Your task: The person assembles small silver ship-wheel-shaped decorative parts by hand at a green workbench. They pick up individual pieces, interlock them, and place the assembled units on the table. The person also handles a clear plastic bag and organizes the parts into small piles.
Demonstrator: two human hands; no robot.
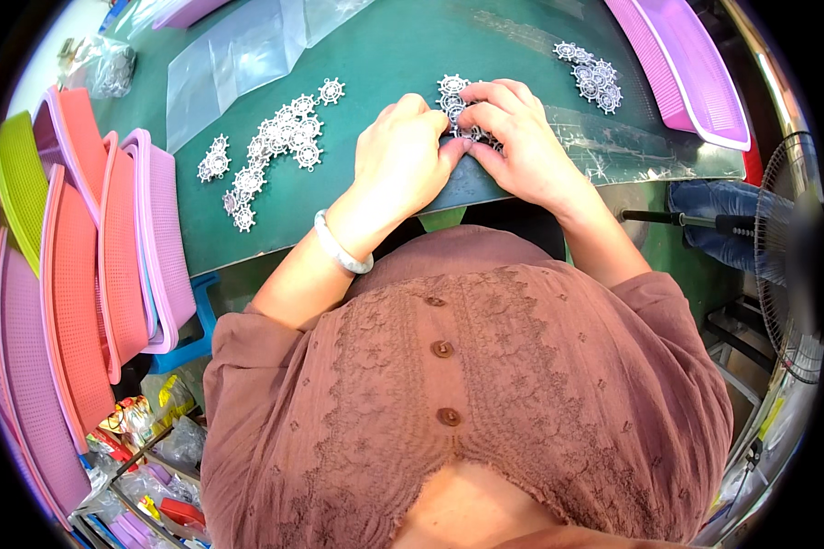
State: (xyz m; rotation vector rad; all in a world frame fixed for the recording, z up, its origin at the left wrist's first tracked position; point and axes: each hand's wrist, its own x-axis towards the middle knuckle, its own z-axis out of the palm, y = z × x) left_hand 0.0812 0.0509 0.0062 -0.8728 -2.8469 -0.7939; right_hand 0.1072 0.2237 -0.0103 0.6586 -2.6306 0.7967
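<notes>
Silver charms shaped like small ship's wheels point(452, 91) lie in a cluster by the table's near edge, partly covered by my fingers. My left hand point(401, 157) is at the cluster's left side, its fingers curled and its thumb pointing inward; what it pinches, if anything, is hidden. From the right, my right hand point(525, 146) bends its fingers over the charms and grips some between fingers and thumb. Both thumb tips nearly meet below the cluster. To the left, a larger group of loose charms point(279, 135) is spread out, with a small group point(214, 159) beside it.
Another charm pile point(599, 80) lies right on the green table point(375, 69), near a purple basket point(705, 82). Clear plastic sheeting point(238, 69) lies at the back left. Stacked pink and purple baskets point(160, 238) stand along the left edge. A fan point(783, 256) stands at right.
</notes>
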